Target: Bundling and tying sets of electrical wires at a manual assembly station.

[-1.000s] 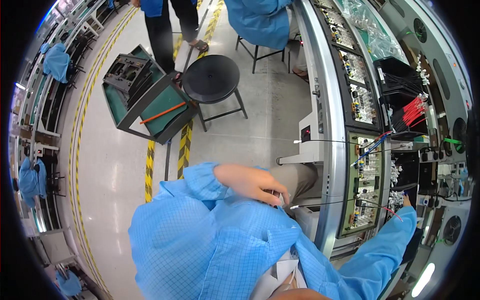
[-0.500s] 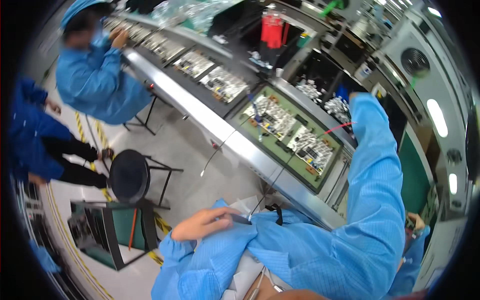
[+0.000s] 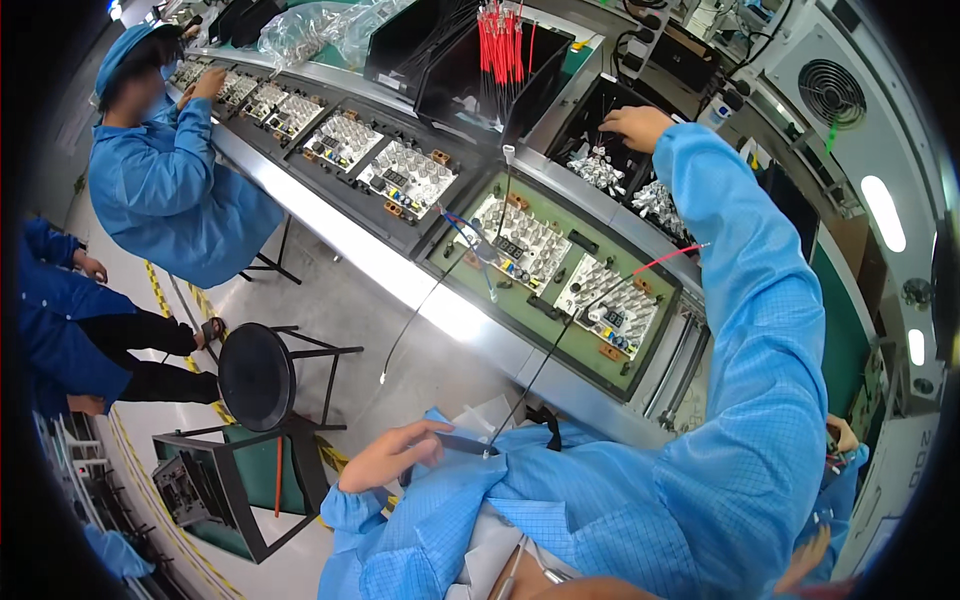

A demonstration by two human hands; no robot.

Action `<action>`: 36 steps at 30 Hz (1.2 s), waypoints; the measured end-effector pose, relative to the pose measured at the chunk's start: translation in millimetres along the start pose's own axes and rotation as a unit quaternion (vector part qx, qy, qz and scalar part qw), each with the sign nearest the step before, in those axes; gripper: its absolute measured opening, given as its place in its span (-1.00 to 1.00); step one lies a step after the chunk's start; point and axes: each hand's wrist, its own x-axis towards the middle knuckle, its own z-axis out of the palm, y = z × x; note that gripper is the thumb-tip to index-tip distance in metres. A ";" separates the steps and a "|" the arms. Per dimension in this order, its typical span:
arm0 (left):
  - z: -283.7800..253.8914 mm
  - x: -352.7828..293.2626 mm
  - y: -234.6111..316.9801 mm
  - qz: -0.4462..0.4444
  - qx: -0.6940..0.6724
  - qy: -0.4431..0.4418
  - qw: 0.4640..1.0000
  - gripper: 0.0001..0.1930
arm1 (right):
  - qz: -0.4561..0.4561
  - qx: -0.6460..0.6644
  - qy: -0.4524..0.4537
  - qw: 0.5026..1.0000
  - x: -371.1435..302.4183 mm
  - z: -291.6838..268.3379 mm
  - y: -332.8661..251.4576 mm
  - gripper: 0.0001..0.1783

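My left hand (image 3: 395, 455) is close to my body, its fingers curled over a dark flat thing (image 3: 462, 446) whose kind I cannot make out. A thin black wire (image 3: 540, 378) with a red end runs from beside it across the circuit board (image 3: 610, 310). Farther off, my right hand (image 3: 637, 125) is above a black bin (image 3: 575, 128), fingers bent down and drawn together; what they may hold is too small to tell. White connectors (image 3: 597, 172) lie in that bin. A second circuit board (image 3: 515, 240) shares the green fixture (image 3: 540, 310), with another wire (image 3: 415, 330) hanging off its front edge.
More boards (image 3: 408, 178) stand on dark fixtures along the line. Behind them, a black bin (image 3: 455, 95) holds red-ended wires (image 3: 505, 45). A co-worker in blue (image 3: 170, 180) works at the far left. A black stool (image 3: 257, 378) and a black frame (image 3: 240, 490) stand on the floor.
My right hand has moved left, from behind its sleeve to over the black bin. My left hand stays near my body. The whole view has shifted slightly and is sharper.
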 end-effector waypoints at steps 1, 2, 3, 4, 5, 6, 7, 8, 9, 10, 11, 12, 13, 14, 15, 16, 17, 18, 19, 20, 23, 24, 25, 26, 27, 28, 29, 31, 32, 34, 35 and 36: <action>-0.3 1.3 -4.7 -0.028 0.005 0.013 0.999 -0.64 | -0.004 0.001 0.000 1.000 2.7 11.0 -0.3 -0.44; 1.6 3.3 -4.8 -0.030 0.002 0.015 0.999 -0.64 | -0.024 0.000 0.031 0.999 2.9 22.3 0.9 -0.41; 3.4 7.5 -4.2 -0.035 0.002 0.011 0.999 -0.63 | -0.042 -0.001 0.063 0.997 4.6 33.2 2.6 -0.38; 4.6 12.1 -2.8 -0.039 0.002 0.007 0.999 -0.62 | -0.077 0.051 0.015 0.996 14.3 38.9 9.3 -0.35; 4.1 17.7 0.3 -0.041 0.002 0.006 0.999 -0.62 | -0.077 0.054 0.014 0.995 18.0 45.0 15.7 -0.35; 4.0 23.3 3.1 -0.040 0.002 -0.004 0.999 -0.62 | -0.092 0.043 0.005 0.995 25.2 38.4 10.2 -0.37; 4.5 27.2 4.8 -0.039 0.003 -0.017 0.999 -0.62 | -0.107 0.032 -0.004 0.994 29.3 32.0 4.5 -0.40; 4.8 31.1 3.9 -0.042 0.000 -0.016 0.999 -0.62 | -0.156 -0.002 0.022 0.988 32.5 28.4 1.4 -0.43; 3.4 37.1 3.7 -0.041 -0.008 -0.021 0.999 -0.62 | -0.154 0.000 0.021 0.988 35.8 31.1 -0.6 -0.43; 2.9 40.6 3.8 -0.039 -0.015 -0.026 0.999 -0.62 | -0.167 -0.017 0.007 0.986 39.6 34.4 -3.9 -0.48; 3.3 41.5 5.1 -0.040 -0.014 -0.027 0.999 -0.62 | -0.180 -0.035 -0.007 0.983 42.6 37.5 -7.4 -0.52; 2.5 42.9 7.7 -0.044 -0.012 -0.031 0.998 -0.62 | -0.168 -0.035 -0.010 0.985 48.6 41.4 -7.7 -0.63; 1.9 43.8 9.5 -0.047 -0.010 -0.035 0.998 -0.61 | -0.167 -0.035 -0.009 0.985 48.4 43.7 -5.0 -0.63; 1.3 44.1 10.5 -0.046 -0.009 -0.036 0.998 -0.61 | -0.170 -0.024 0.010 0.985 45.9 45.2 -1.2 -0.66; 2.0 41.9 8.9 -0.048 -0.014 -0.032 0.998 -0.61 | -0.176 -0.011 0.029 0.984 45.5 43.4 -3.1 -0.69; 2.5 39.9 7.7 -0.049 -0.020 -0.029 0.998 -0.61 | -0.161 0.017 0.039 0.986 43.2 37.3 1.3 -0.71; 2.5 38.5 5.2 -0.051 -0.021 -0.030 0.998 -0.61 | -0.143 0.045 0.048 0.988 35.7 26.1 2.7 -0.72; 1.4 38.7 2.7 -0.043 -0.007 -0.028 0.999 -0.62 | -0.156 0.087 0.103 0.978 34.4 21.4 10.1 -0.78; 3.3 38.2 -0.9 -0.034 0.005 -0.023 0.999 -0.62 | -0.172 0.127 0.158 0.964 34.6 15.2 15.8 -0.81; 5.4 37.2 -5.0 -0.032 -0.006 -0.019 0.999 -0.61 | -0.129 0.220 0.144 0.956 32.7 -2.0 13.3 -0.79; 3.6 39.8 0.0 -0.013 0.010 -0.038 0.999 -0.61 | 0.007 0.601 0.130 0.789 15.2 -6.9 59.2 -0.74; 4.3 38.2 -2.0 -0.003 0.002 -0.040 0.999 -0.60 | -0.039 0.467 0.265 0.843 11.0 -14.3 57.0 -0.78; 4.2 36.5 -0.8 0.000 0.008 -0.046 0.999 -0.60 | -0.054 0.379 0.335 0.861 8.1 -23.8 74.1 -0.67; 4.2 35.0 0.5 0.007 0.020 -0.055 0.998 -0.60 | -0.042 0.338 0.371 0.864 -14.8 -25.6 86.2 -0.67; 10.4 28.7 -11.0 0.013 0.007 -0.038 0.999 -0.60 | -0.061 0.307 0.394 0.864 -9.1 -77.2 24.1 -0.67; 12.0 25.8 -7.9 0.018 0.018 -0.050 0.998 -0.60 | 0.177 0.342 0.385 0.839 -43.7 -110.9 -19.5 -0.67; 14.0 20.7 -4.4 0.017 0.028 -0.060 0.998 -0.59 | 0.141 0.345 0.418 0.829 -40.2 -70.4 59.5 -0.57; 16.3 14.4 -3.5 0.024 0.031 -0.063 0.997 -0.59 | 0.145 0.405 0.470 0.770 -48.9 -89.5 42.0 -0.49; 16.8 12.4 -3.4 0.033 0.038 -0.069 0.996 -0.59 | 0.238 0.413 0.450 0.755 -58.4 -102.8 33.0 -0.44; 20.4 4.7 -1.0 0.043 0.053 -0.078 0.995 -0.59 | 0.218 0.481 0.463 0.711 -74.8 -105.9 27.7 -0.43; 22.4 2.1 0.8 0.048 0.050 -0.090 0.994 -0.58 | 0.193 0.551 0.469 0.663 -80.5 -103.4 25.6 -0.42; 24.5 -2.8 5.5 0.053 0.051 -0.103 0.992 -0.58 | 0.238 0.556 0.481 0.635 -90.2 -90.8 35.3 -0.46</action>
